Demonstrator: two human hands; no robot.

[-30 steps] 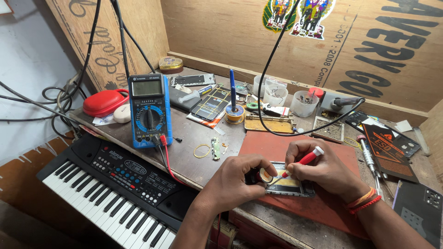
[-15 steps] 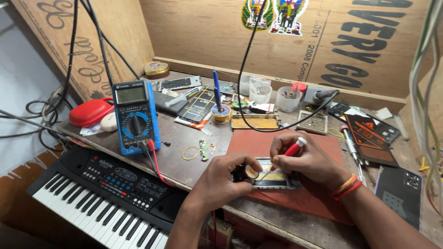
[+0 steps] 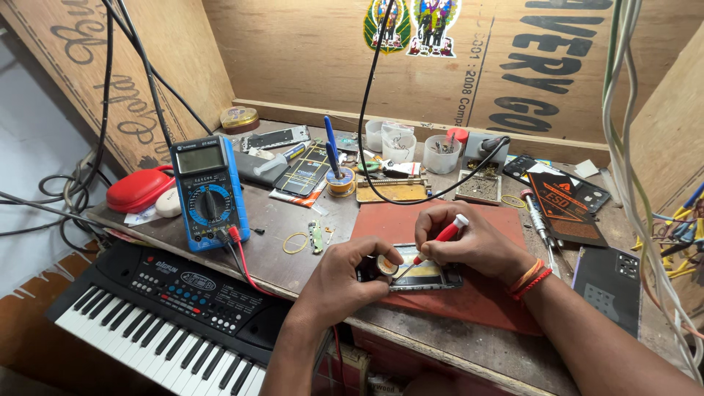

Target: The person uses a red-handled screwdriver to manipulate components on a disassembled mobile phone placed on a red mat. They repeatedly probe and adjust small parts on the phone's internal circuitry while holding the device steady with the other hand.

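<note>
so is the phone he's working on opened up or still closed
Opened up: the dark rectangular phone lies flat on the red mat, its inner parts exposed. The left hand steadies it; the right hand holds a red-handled screwdriver to it.

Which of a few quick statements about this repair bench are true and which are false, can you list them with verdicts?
1. The right hand holds a red-handled screwdriver. True.
2. The left hand is resting on the keyboard. False: it steadies the opened phone on the red mat.
3. The blue meter lies to the left of the hands. True.
4. The mat is green. False: it is red.
5. The screwdriver tip points at the meter. False: it points down at the phone.
6. Orange and red bands circle the right wrist. True.
</note>
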